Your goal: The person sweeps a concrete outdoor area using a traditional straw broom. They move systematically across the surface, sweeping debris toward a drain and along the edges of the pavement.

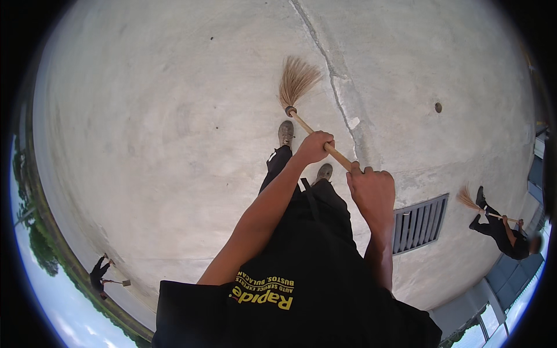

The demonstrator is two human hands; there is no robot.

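The broom [301,122] is gripped by the left hand [315,147] lower on its handle [339,156] and the right hand [372,192] higher up, its bristles [297,81] fanned beyond the shoes [286,133] beside the floor crack [332,71], so sweeping seems in hand and steady two-handed guidance appears called for.

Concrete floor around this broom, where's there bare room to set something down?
Widest is the floor left of the broom and left shoe. Another patch lies between the crack, dark round spot and grate. It's crowded where left hand, right hand, handle and right shoe cluster.
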